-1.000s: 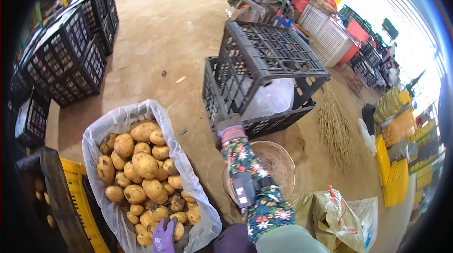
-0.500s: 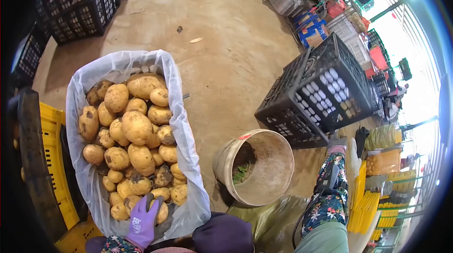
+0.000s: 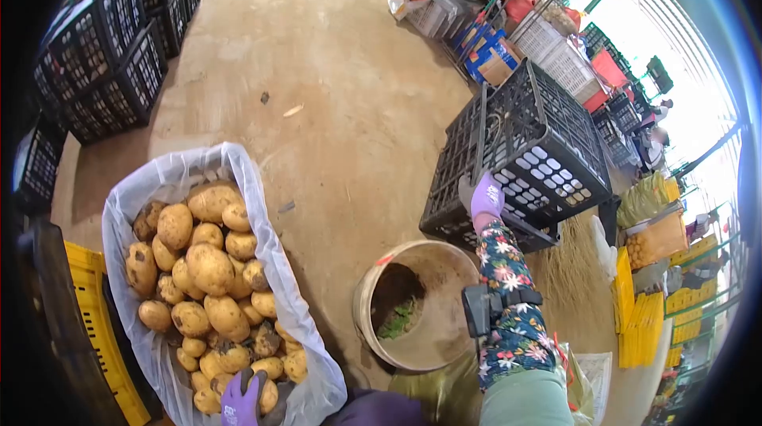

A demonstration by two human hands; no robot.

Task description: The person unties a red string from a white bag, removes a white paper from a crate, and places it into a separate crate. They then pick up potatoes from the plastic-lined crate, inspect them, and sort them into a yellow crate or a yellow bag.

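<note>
My left hand [image 3: 241, 400], in a purple glove with dark fingertips, is at the near end of a crate lined with clear plastic [image 3: 262, 243]. Its fingers curl around a potato [image 3: 268, 397] on the heap. Many soil-marked potatoes [image 3: 209, 269] fill this crate. My right hand [image 3: 484, 194], gloved alike, reaches forward and grips the rim of a black plastic crate [image 3: 548, 176], which stands tilted in view; its fingertips are partly hidden against the dark plastic. Between the two crates stands a dirty white bucket [image 3: 456, 299] with some green leaves [image 3: 398, 319] inside.
Black crates [image 3: 103, 53] are stacked at the far left. A yellow crate [image 3: 99, 323] stands left of the potatoes. Boxes and a rack [image 3: 496, 57] line the right, with yellow crates [image 3: 639, 323] further along. A person [image 3: 657, 140] is in the right background.
My right hand has come up from the lower right onto the black crate's rim. The view has shifted, so the potatoes sit lower. My left hand stays at the same potato.
</note>
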